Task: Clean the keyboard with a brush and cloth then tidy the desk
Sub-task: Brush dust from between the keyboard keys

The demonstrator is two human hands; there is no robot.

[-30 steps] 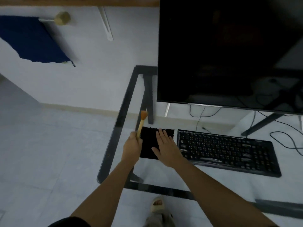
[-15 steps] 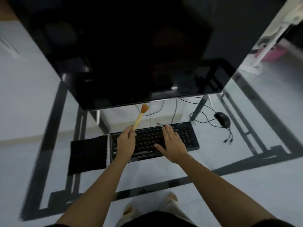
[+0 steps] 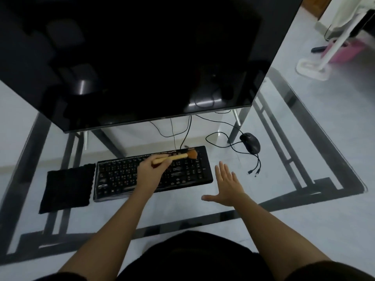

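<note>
A black keyboard (image 3: 121, 177) lies on the glass desk (image 3: 284, 175) below the monitor. My left hand (image 3: 151, 171) grips a wooden-handled brush (image 3: 180, 156) laid sideways over the keys, its orange bristles on the keyboard's upper right corner. My right hand (image 3: 228, 184) hovers open, fingers spread, just right of the keyboard over bare glass. A black cloth (image 3: 68, 187) lies flat against the keyboard's left end.
A big dark monitor (image 3: 142, 57) overhangs the back of the desk. A black mouse (image 3: 250, 142) with loose cables sits to the right behind the keyboard. On the floor at far right stand a white stand base (image 3: 311, 68) and a pink tub (image 3: 345, 51).
My left hand swung the brush from upright down onto the keyboard's right end. My right hand lifted off the keys and moved right of the keyboard. The view shifted right.
</note>
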